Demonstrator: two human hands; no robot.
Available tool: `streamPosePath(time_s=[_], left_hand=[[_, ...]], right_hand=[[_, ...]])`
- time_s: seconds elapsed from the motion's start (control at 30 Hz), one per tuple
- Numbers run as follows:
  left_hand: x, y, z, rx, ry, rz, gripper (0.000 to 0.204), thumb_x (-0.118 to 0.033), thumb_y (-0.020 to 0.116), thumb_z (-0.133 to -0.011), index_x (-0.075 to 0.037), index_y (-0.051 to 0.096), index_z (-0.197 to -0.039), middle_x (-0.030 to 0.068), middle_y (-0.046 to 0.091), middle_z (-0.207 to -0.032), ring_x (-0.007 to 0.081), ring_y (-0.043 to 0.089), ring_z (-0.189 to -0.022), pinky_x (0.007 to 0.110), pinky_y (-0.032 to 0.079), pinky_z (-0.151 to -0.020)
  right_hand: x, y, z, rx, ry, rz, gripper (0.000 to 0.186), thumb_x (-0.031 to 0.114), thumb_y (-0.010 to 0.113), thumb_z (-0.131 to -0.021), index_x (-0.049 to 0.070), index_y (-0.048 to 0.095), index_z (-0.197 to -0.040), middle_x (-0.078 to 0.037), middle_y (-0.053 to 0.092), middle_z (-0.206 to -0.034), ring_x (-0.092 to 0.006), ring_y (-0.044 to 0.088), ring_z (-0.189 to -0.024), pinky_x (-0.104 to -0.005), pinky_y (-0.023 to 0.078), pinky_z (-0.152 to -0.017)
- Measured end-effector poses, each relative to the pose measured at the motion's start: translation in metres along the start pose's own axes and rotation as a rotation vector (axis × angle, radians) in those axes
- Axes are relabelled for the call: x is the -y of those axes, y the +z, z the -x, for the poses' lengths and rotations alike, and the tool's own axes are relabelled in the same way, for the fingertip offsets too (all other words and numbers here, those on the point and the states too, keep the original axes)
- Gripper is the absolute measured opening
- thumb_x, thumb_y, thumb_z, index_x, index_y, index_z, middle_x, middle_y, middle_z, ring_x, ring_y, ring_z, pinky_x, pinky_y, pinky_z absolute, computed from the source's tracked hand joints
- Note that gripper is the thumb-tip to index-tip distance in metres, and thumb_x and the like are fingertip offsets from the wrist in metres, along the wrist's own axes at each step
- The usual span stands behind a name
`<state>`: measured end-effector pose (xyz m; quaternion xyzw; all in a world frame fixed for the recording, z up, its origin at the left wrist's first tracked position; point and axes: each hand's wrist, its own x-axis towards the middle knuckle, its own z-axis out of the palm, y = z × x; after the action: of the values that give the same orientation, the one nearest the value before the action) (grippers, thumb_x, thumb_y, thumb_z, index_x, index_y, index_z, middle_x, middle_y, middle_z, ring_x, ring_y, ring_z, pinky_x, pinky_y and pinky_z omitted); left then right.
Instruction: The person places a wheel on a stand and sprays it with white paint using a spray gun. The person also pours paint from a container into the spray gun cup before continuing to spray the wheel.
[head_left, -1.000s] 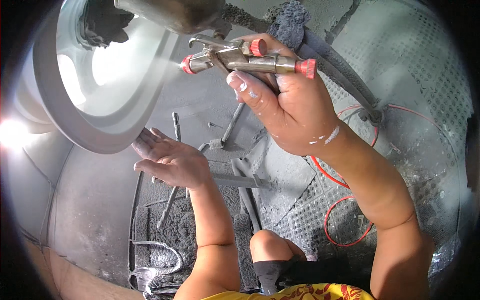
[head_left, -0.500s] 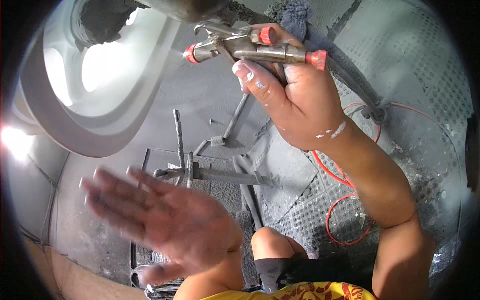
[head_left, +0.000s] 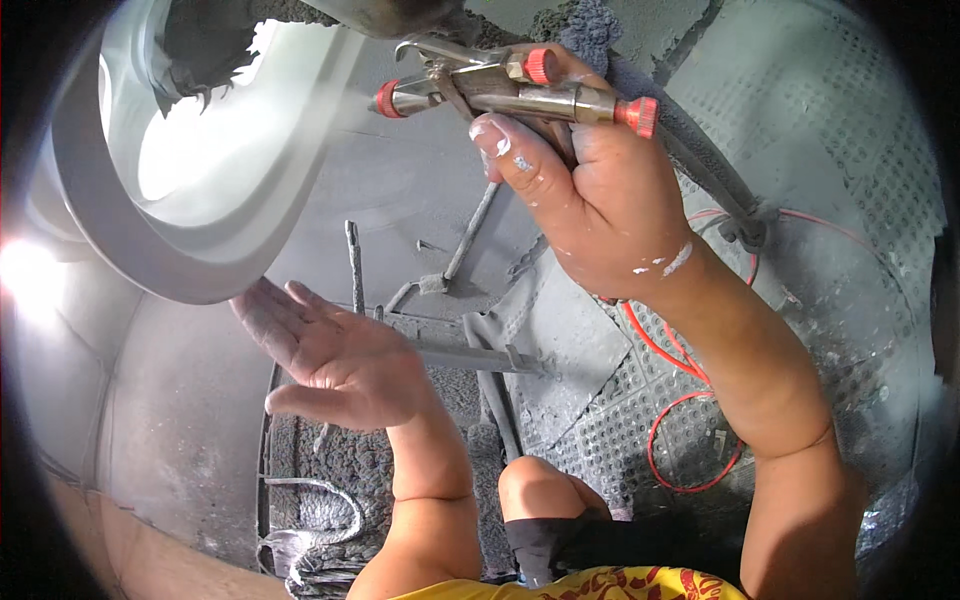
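Observation:
My right hand (head_left: 610, 190) is wrapped around a metal spray gun (head_left: 545, 100) with red knobs and a red nozzle ring. Its nozzle points left, and a pale mist spreads from it toward a large whitish curved piece (head_left: 190, 270) with a broad rounded rim and openings. White spots mark my right thumb and wrist. Below that piece, my left hand (head_left: 345, 355) is open, palm up, with its fingertips at the rim's lower edge. Whether they press on it or only reach under it, I cannot tell.
A bright lamp (head_left: 28, 275) glows at the far left. A grey-coated metal stand (head_left: 470, 357) is below my hands. Red hose (head_left: 655, 430) loops over the studded floor mat (head_left: 590, 425) at the right. A thick grey hose (head_left: 700, 150) hangs behind my right hand.
My left hand has risen and turned to bring its fingertips to the rim. The curved piece appears slightly shifted and turned. My right hand stays nearly still, with the mist now plainer.

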<state>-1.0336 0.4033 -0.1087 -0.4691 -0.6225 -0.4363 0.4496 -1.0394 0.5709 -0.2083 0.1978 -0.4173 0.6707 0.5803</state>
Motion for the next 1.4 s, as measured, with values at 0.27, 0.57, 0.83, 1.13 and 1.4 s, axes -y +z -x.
streamPosePath(time_s=[0.27, 0.57, 0.83, 1.13, 1.4], left_hand=[[0.016, -0.003, 0.002, 0.014, -0.029, 0.025, 0.09, -0.067, 0.015, -0.1, 0.005, 0.016, -0.155, 0.0191, 0.018, -0.163, 0.0271, 0.007, -0.154, 0.048, -0.001, -0.122], [0.03, -0.009, -0.02, 0.051, 0.299, -0.066, 0.07, -0.048, 0.03, -0.106, 0.006, 0.028, -0.151, 0.0201, 0.03, -0.155, 0.029, 0.026, -0.147, 0.045, 0.018, -0.12], [-0.032, 0.01, -0.055, 0.097, 0.437, -0.314, 0.032, -0.008, 0.058, -0.098, 0.01, 0.062, -0.124, 0.0111, 0.056, -0.115, 0.0152, 0.057, -0.097, 0.031, 0.047, -0.089], [-0.094, 0.053, -0.108, 0.333, 0.613, -0.38, 0.031, 0.007, 0.076, -0.068, -0.002, 0.077, -0.097, 0.006, 0.066, -0.078, 0.0173, 0.056, -0.07, 0.029, 0.045, -0.067], [-0.107, 0.072, -0.13, 0.402, 0.673, -0.39, 0.029, 0.002, 0.071, -0.067, -0.003, 0.073, -0.095, 0.0035, 0.058, -0.078, 0.0195, 0.051, -0.065, 0.032, 0.044, -0.058]], right_hand=[[-0.002, 0.003, 0.003, -0.038, -0.069, 0.083, 0.026, 0.012, 0.056, -0.101, -0.003, 0.056, -0.122, -0.003, 0.066, -0.088, -0.0058, 0.053, -0.066, -0.0224, 0.046, -0.06], [0.007, -0.018, 0.014, -0.183, 0.188, 0.04, 0.017, 0.01, 0.057, -0.099, 0.0, 0.065, -0.111, -0.01, 0.071, -0.104, -0.0184, 0.065, -0.07, -0.0298, 0.051, -0.064], [0.008, -0.065, 0.011, -0.319, 0.118, 0.22, 0.019, 0.011, 0.052, -0.103, 0.0, 0.061, -0.115, -0.005, 0.068, -0.109, -0.0038, 0.046, -0.055, -0.0211, 0.041, -0.051], [0.09, -0.096, -0.032, -0.359, 0.157, 0.424, 0.027, 0.016, 0.047, -0.105, -0.003, 0.05, -0.124, -0.012, 0.069, -0.107, -0.0043, 0.047, -0.055, -0.0211, 0.041, -0.052], [0.205, -0.068, -0.073, -0.144, 0.084, 0.292, 0.036, 0.02, 0.044, -0.106, -0.006, 0.047, -0.13, -0.02, 0.068, -0.107, -0.0052, 0.047, -0.052, -0.0189, 0.038, -0.047]])
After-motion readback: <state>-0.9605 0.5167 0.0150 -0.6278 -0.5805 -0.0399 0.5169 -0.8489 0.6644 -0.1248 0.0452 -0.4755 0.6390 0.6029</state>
